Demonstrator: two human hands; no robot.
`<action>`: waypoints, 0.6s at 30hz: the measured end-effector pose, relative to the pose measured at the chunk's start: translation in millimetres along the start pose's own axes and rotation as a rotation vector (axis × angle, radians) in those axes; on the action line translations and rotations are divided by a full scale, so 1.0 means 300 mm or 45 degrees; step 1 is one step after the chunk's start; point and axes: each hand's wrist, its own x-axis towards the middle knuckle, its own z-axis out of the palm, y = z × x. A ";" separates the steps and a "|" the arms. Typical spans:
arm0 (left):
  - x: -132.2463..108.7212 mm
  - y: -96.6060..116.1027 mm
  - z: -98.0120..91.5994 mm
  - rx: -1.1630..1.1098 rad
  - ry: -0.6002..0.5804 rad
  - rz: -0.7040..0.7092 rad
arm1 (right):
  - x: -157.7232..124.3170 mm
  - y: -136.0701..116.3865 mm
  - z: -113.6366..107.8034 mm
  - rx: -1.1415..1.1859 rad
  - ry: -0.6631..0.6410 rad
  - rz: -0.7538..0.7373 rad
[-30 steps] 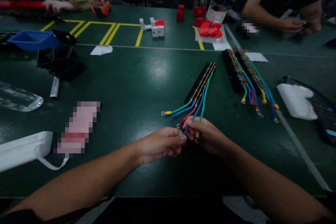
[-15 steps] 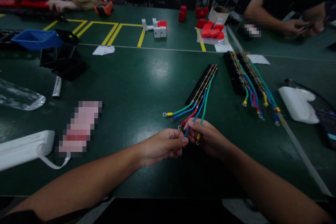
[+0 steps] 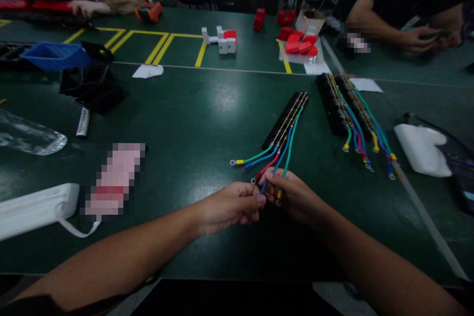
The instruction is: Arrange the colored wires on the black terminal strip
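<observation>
In front of me lies a long black strip (image 3: 283, 121) with brass-coloured bars. Several coloured wires with ring terminals run from it toward me. My left hand (image 3: 237, 207) is closed, thumb and forefinger pinching the lower end of a blue wire (image 3: 280, 159); the fingers cover that end. Just beside it, my right hand (image 3: 287, 190) pinches the same blue wire a little higher up. A green wire (image 3: 290, 150) passes over the right hand's fingers, its yellow-sleeved ring terminal hanging below. Left of the hands rest a red wire (image 3: 267, 168) and another green wire (image 3: 255, 157).
Two similar wired black strips (image 3: 335, 108) lie to the right, near a white object (image 3: 422, 150). On the left are a phone (image 3: 116, 177), a white power strip (image 3: 40, 210), a marker (image 3: 83, 122) and black bins (image 3: 91, 89). Red parts (image 3: 301, 44) lie across the table, where two people sit.
Both hands keep their pinch on the blue wire with hardly any movement. The whole view has shifted very slightly; the strip and wires stay in place.
</observation>
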 end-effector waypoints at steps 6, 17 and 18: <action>0.000 0.000 0.003 0.035 0.022 -0.013 | -0.002 0.000 0.002 0.011 -0.008 -0.016; 0.004 -0.003 -0.002 0.041 -0.011 0.037 | 0.001 0.001 0.002 0.004 -0.009 -0.010; 0.004 -0.003 -0.002 0.058 -0.006 0.031 | 0.001 0.000 0.003 0.005 -0.005 -0.010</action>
